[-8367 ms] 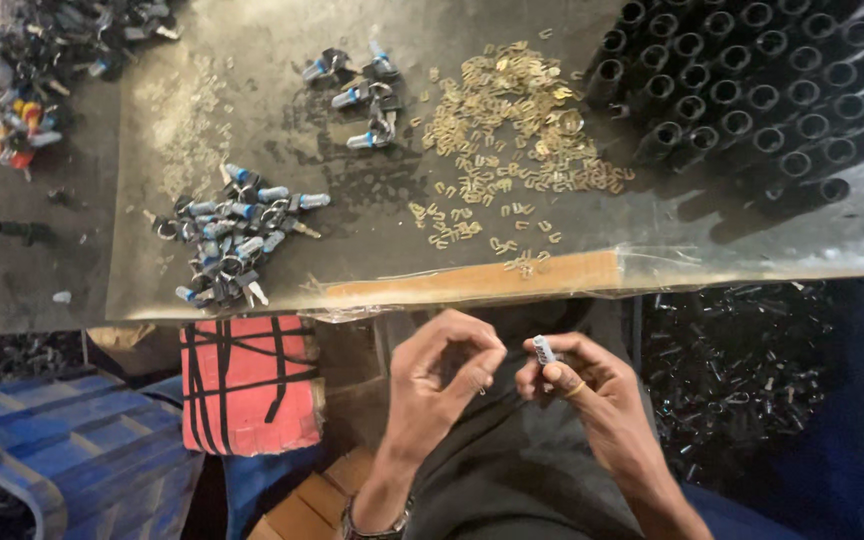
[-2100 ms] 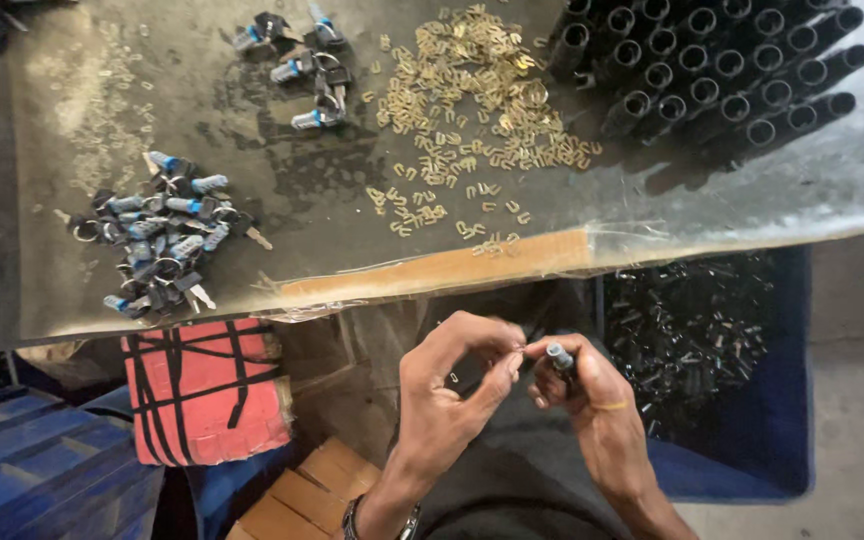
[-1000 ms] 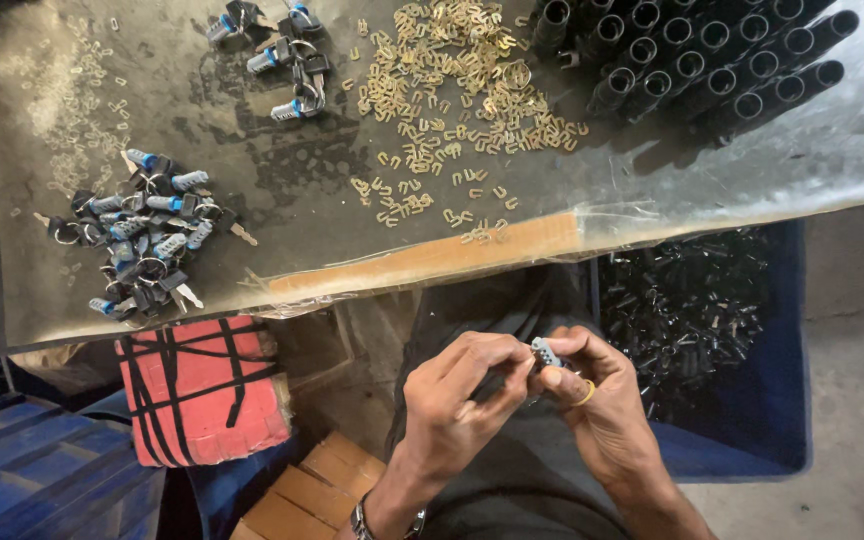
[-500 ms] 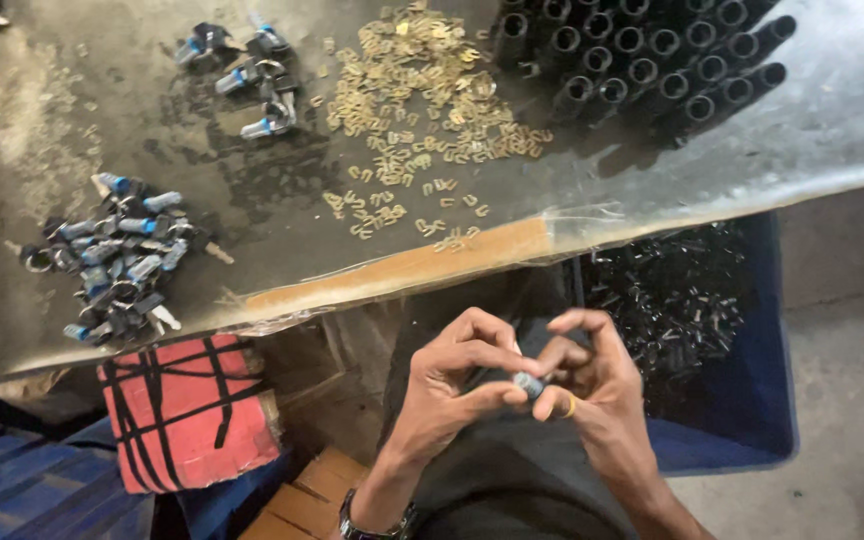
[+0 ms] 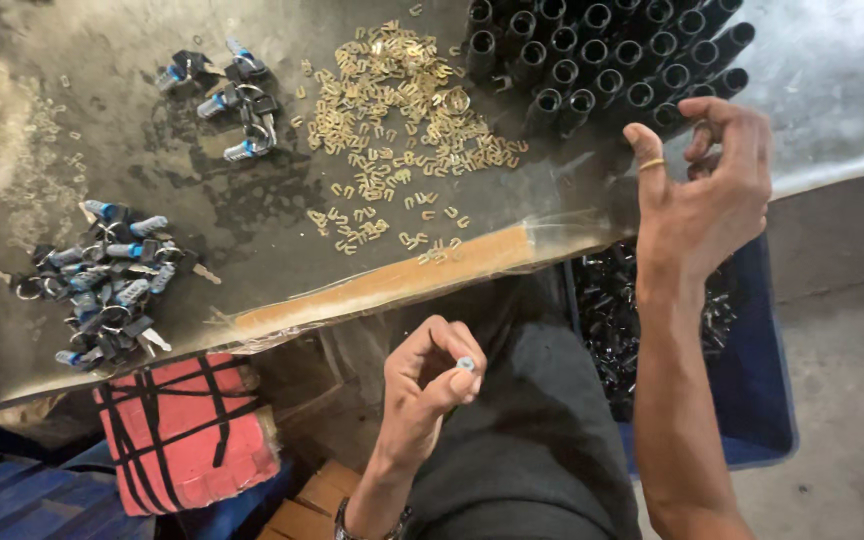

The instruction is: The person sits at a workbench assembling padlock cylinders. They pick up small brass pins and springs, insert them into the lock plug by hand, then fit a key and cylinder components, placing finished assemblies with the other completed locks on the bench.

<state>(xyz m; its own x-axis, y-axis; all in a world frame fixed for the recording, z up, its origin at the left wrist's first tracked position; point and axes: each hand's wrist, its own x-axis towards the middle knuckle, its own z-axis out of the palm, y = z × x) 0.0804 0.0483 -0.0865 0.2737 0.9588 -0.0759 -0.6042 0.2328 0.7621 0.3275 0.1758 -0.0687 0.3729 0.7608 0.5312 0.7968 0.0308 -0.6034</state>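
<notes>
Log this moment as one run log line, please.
left hand: pinches small metal cylinder | right hand: raised near black tubes | brass clips: loose on table

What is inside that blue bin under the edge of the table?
The blue bin holds a heap of small dark metal parts. The right hand, its forearm and the table cover much of it, so the rest cannot be seen.

The left hand [image 5: 427,375] sits low, below the surface's near edge, wrist bent, thumb and forefinger pinched on a small part. The right hand [image 5: 702,190] is raised over the near edge, forearm upright, fingers loosely curled, a ring on one finger.
</notes>
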